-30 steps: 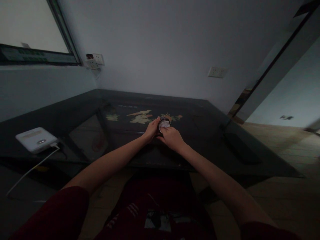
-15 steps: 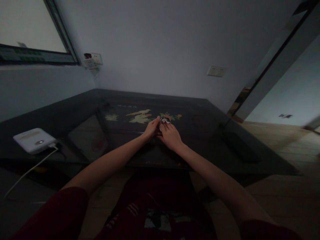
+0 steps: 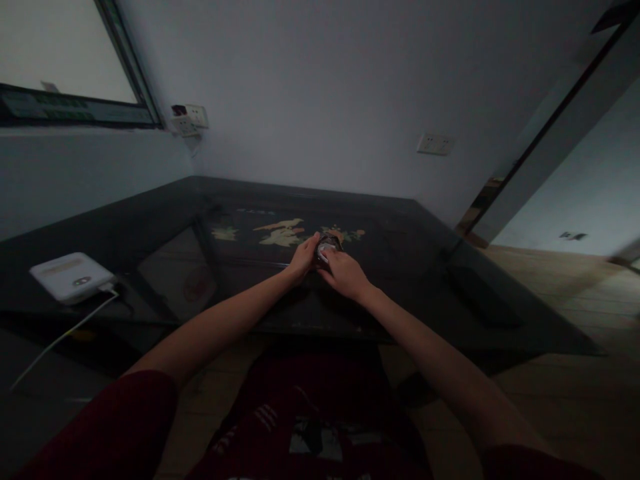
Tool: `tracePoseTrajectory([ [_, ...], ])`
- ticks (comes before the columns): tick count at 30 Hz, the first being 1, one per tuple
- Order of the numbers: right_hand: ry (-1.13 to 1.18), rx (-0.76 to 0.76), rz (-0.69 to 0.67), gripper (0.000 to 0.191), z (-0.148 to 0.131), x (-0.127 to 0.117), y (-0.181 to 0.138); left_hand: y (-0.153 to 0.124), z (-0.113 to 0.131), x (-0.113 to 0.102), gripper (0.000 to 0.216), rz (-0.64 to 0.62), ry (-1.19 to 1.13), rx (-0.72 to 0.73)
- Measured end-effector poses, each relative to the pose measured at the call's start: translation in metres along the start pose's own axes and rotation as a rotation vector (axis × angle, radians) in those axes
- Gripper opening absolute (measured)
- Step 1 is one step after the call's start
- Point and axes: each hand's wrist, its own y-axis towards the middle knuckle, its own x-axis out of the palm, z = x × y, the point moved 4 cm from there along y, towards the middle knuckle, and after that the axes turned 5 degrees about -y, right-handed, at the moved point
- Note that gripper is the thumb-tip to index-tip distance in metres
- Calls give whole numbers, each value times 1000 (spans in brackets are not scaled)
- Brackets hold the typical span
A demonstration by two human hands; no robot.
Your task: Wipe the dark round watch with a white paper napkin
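Both my hands meet over the middle of a dark glass table [image 3: 150, 227]. My left hand [image 3: 301, 259] curls round the left side of a small dark round object [image 3: 327, 244], possibly a little jar or cup. My right hand [image 3: 344, 273] presses a bit of white tissue or cloth [image 3: 325, 252] against it with closed fingers. The room is dim and the object is too small to name surely.
A white power bank [image 3: 71, 276] with a white cable [image 3: 60, 339] lies at the table's left. A pale floral pattern [image 3: 283, 233] shows under the glass. Wall sockets [image 3: 436, 143] are behind; a doorway and wooden floor [image 3: 565, 280] lie to the right.
My right hand has drawn back slightly toward me, and the dark round object shows again between my hands with less white tissue visible than a second ago.
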Motion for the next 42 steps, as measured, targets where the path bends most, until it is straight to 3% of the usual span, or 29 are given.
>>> tracePoseTrajectory([
  [4, -168, 60, -46, 33, -8, 1, 1, 3, -2, 0, 34, 0, 36, 24],
  [8, -209, 80, 17, 49, -10, 9, 1, 5, -4, 0, 34, -16, 57, 18],
  [12, -126, 77, 52, 58, -3, 17, 2, 7, -6, -1, 39, -35, 73, -3],
  [17, 24, -60, 60, 64, 4, 18, 2, 6, -5, -2, 42, -43, 13, -24],
  [23, 110, -73, 5, 52, 6, 9, 0, 2, -2, -1, 37, -4, 6, -20],
  [29, -140, -5, -57, 31, -6, 0, 1, 5, -5, -2, 35, 1, 0, 4],
  [35, -234, 46, 37, 40, -8, 9, 5, 12, -7, -4, 36, -10, 29, 15],
  [42, -31, -31, 122, 48, 2, 10, 4, 3, -1, 1, 38, -22, -10, -28],
])
